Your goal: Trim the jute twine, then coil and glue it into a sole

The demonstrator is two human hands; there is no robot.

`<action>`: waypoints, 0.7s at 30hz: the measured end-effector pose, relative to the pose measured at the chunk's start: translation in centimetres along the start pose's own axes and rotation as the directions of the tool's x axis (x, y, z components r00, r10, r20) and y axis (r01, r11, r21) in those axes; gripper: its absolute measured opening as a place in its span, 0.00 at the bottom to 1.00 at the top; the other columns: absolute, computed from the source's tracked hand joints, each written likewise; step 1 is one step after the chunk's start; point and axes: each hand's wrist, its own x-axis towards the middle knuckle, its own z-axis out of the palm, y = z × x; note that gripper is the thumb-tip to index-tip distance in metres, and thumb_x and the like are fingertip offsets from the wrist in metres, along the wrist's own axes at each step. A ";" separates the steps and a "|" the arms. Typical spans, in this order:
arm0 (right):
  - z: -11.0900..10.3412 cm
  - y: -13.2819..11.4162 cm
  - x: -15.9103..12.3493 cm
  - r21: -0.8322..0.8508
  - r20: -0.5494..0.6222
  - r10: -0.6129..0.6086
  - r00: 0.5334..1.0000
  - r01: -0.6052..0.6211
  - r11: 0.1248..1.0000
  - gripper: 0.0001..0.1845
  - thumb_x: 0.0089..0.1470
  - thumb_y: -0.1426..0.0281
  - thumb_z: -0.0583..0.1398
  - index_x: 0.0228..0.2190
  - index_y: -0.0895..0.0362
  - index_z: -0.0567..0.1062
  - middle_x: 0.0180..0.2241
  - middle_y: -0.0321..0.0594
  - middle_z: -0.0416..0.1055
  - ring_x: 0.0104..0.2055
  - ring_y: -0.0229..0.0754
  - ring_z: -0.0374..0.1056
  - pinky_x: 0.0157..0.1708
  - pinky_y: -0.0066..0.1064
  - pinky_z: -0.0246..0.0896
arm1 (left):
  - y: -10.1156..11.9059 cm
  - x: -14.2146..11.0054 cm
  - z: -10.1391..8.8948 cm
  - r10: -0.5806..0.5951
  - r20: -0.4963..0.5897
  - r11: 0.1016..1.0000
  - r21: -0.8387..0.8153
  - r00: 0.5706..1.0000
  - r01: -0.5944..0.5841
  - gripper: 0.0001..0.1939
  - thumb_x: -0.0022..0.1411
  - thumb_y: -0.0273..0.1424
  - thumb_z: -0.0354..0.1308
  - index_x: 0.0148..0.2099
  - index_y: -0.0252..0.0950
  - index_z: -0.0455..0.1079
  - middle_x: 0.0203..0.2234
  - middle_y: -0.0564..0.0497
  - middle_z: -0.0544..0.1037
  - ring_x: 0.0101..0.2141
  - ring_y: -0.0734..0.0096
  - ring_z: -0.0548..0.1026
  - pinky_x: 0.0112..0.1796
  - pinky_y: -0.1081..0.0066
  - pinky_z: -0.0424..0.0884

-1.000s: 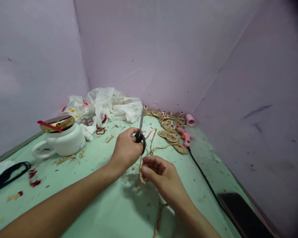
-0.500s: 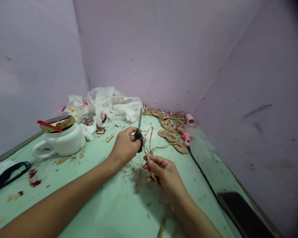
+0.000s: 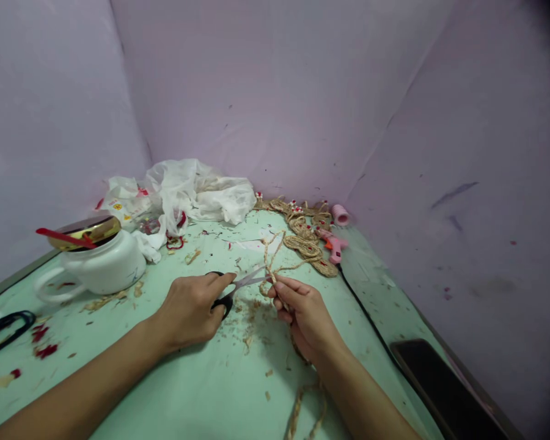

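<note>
My left hand [image 3: 195, 305] grips black-handled scissors [image 3: 250, 279], fingers in the loops. The blades point right and stand apart, with their tips at the twisted straw rope. In my right hand [image 3: 302, 305], thumb and fingers pinch the braided straw rope [image 3: 275, 267]. Thin strands fan out above the pinch toward the back. More of the rope [image 3: 297, 412] trails below my right wrist to the table's near edge. Coiled straw-rope pieces with red and white beads [image 3: 302, 245] lie behind, one joined by a strand to the held rope.
A pink glue gun [image 3: 334, 243] and pink spool [image 3: 340, 214] sit at the back right. A black phone [image 3: 444, 391] lies front right. A white mug [image 3: 103, 266] with a gold lid stands left. White plastic bags [image 3: 201, 192] are heaped behind. Scraps litter the green table [image 3: 201, 391].
The scissors have swung from pointing up and away to pointing right, and their blades have opened at the rope. My left hand moved left and nearer. The view shifted slightly right.
</note>
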 end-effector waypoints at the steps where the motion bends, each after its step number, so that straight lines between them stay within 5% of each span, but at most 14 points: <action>1: 0.0 0.0 0.0 -0.004 0.000 -0.003 1.000 0.003 1.000 0.08 0.37 0.71 0.64 0.24 0.63 0.76 0.19 0.36 0.68 0.18 0.28 0.54 0.13 0.18 0.40 | 0.0 0.0 0.1 0.006 -0.002 1.000 0.014 1.000 -0.006 0.24 0.53 0.28 0.47 0.53 0.37 0.62 0.35 0.48 0.76 0.33 0.61 0.74 0.31 0.65 0.66; 17: -0.2 0.2 0.1 -0.028 -0.004 -0.028 1.000 0.028 0.999 0.11 0.38 0.71 0.64 0.28 0.63 0.76 0.20 0.37 0.68 0.18 0.28 0.54 0.13 0.18 0.41 | -0.7 0.1 0.8 0.087 -0.047 0.994 0.078 0.995 -0.083 0.23 0.53 0.24 0.45 0.52 0.35 0.63 0.30 0.49 0.78 0.26 0.65 0.75 0.25 0.68 0.68; 21: -0.3 -0.3 0.2 0.142 0.054 0.122 0.991 -0.129 0.981 0.09 0.42 0.71 0.62 0.27 0.65 0.76 0.20 0.38 0.66 0.18 0.28 0.56 0.13 0.17 0.44 | -0.7 0.1 0.6 0.027 -0.079 0.999 -0.020 0.996 -0.028 0.21 0.53 0.24 0.45 0.50 0.36 0.65 0.33 0.49 0.78 0.31 0.67 0.76 0.30 0.70 0.69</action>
